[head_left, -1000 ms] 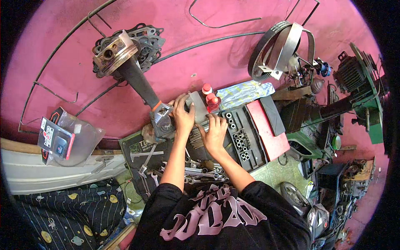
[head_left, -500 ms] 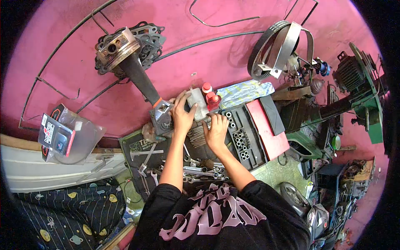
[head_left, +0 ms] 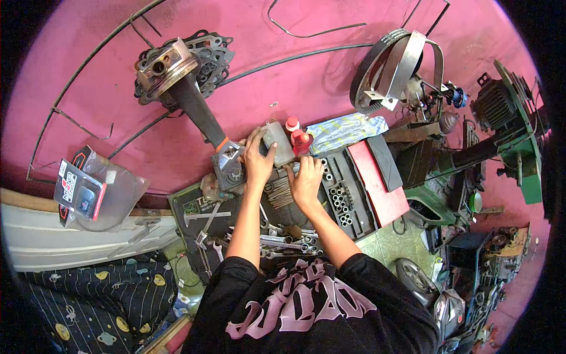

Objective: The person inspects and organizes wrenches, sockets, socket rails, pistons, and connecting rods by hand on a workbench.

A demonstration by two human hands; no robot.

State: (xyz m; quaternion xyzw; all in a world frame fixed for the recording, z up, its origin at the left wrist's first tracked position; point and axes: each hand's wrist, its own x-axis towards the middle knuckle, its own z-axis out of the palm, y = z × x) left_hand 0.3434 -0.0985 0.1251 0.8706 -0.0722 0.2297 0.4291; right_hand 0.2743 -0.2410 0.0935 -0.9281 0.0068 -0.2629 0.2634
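A translucent whitish plastic box (head_left: 277, 143) sits at the back of the bench, close to the pink wall. My left hand (head_left: 257, 160) is closed along its left side, with the thumb over the near left part. At the box's near right corner, my right hand (head_left: 307, 182) has its fingers bent together; what lies under the fingertips is hidden. Just right of the box stand two red bottles (head_left: 302, 141), one with a pale band. A row of thin metal rods (head_left: 277, 193) lies between my forearms.
An open socket set (head_left: 341, 200) with a red panel (head_left: 377, 186) fills the right of the bench. Several wrenches (head_left: 289, 242) and a caliper (head_left: 206, 221) lie nearer me. A piston with connecting rod (head_left: 197, 106) rises at left; a belt (head_left: 368, 76) hangs on the wall.
The plastic box has tilted and shifted slightly to the left at its far end. My right hand has moved a little up, toward the box's near corner. My left hand stays about in place.
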